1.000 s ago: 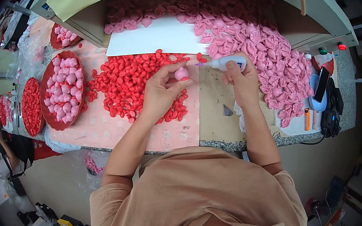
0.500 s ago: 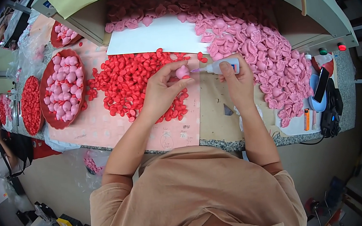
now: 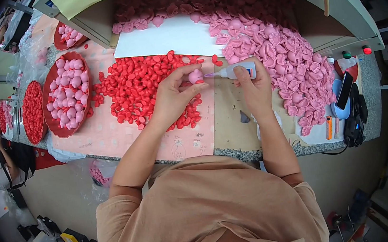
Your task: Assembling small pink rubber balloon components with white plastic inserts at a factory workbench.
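My left hand (image 3: 174, 94) pinches a small round pink plastic piece (image 3: 195, 76) between thumb and fingers; a bit of red shows at its lower side. In my right hand (image 3: 255, 83) is a small white glue bottle (image 3: 240, 71), lying nearly level. Its thin purple nozzle (image 3: 211, 75) points left, with the tip at or very near the pink piece; I cannot tell whether they touch. Under and beside my left hand spreads a heap of small red plastic pieces (image 3: 135, 87). To the right of my right hand lies a pile of pink shell-like pieces (image 3: 289, 72).
Red scalloped trays (image 3: 49, 116) at the left hold pink and red pieces. A box-like machine (image 3: 354, 12) arches over the back, with a white sheet (image 3: 161, 41) under it. A phone (image 3: 344, 90), an orange lighter (image 3: 329, 127) and cables lie at the right. Another person (image 3: 11, 163) is far left.
Almost nothing differs. The bottle and my right hand have shifted very slightly left; my left hand keeps its hold on the pink piece.
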Demonstrator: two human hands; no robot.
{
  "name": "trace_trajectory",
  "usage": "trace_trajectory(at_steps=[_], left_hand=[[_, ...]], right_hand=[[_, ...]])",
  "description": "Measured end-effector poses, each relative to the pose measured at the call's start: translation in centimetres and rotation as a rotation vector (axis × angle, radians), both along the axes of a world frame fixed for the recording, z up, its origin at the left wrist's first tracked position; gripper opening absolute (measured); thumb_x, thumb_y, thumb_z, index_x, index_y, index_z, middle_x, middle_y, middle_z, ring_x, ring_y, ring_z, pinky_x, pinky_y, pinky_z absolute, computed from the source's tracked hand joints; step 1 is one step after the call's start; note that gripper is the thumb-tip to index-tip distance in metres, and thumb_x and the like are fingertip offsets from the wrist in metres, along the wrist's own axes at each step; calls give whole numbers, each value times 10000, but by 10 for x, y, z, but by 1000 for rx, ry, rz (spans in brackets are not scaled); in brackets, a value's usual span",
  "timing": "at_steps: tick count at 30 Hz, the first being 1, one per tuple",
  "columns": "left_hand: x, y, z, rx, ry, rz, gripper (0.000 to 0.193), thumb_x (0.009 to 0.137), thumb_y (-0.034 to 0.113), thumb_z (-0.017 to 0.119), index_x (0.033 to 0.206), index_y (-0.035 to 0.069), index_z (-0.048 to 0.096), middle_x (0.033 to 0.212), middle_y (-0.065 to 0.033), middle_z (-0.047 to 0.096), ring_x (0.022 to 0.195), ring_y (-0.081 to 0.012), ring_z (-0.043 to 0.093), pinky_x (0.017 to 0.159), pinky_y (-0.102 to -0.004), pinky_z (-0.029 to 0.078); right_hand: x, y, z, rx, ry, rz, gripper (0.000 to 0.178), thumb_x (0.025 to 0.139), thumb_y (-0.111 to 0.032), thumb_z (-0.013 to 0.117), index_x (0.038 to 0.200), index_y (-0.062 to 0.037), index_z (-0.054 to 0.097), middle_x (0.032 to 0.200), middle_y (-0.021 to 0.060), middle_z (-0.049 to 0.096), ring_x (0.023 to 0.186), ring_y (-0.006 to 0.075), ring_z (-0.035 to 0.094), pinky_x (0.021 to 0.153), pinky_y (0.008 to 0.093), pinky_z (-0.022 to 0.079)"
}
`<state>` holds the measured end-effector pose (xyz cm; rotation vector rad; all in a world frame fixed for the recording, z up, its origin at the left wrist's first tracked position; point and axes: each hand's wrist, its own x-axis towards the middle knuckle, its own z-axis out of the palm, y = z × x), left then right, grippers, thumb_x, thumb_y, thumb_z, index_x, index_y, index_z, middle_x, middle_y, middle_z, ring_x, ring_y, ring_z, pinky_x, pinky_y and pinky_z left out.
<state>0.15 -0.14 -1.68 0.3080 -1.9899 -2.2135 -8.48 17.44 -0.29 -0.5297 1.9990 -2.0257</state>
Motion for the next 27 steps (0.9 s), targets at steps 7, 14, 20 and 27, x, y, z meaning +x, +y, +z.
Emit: trace_trajectory(at_steps=[7,14,20,27], left_hand=[[0,1,-1,15,-3,3,383,796,12,664,1160,24,548,1012,-50,606,914,-96,581,787,-237,498],[0,0,0,19,-5,-1,382,797,13,663,1160,27,548,1009,-49,607,913,-99,582,787,-240,499],[0,0,1,2,-7,-3,378,796,17,666,1156,32,552,1014,-49,610,920,-100,582,791,-243,499],[1,0,3,-15,-17,3,368,800,16,661,1152,31,553,1011,-56,616,926,-109,592,806,-245,498]], right_hand=[[0,0,1,20,5,1,187,895,-217,601,872,-48,525,730,-12,544,624,41,484,568,194,406],[0,0,1,18,6,5,185,893,-211,604,878,-45,523,735,-9,541,636,43,483,581,193,408],[2,-1,3,29,80,1,193,882,-206,623,865,-46,515,720,-17,521,631,34,442,564,185,363],[4,1,6,105,197,0,196,864,-185,648,860,-36,519,709,-41,504,623,21,378,535,176,312]])
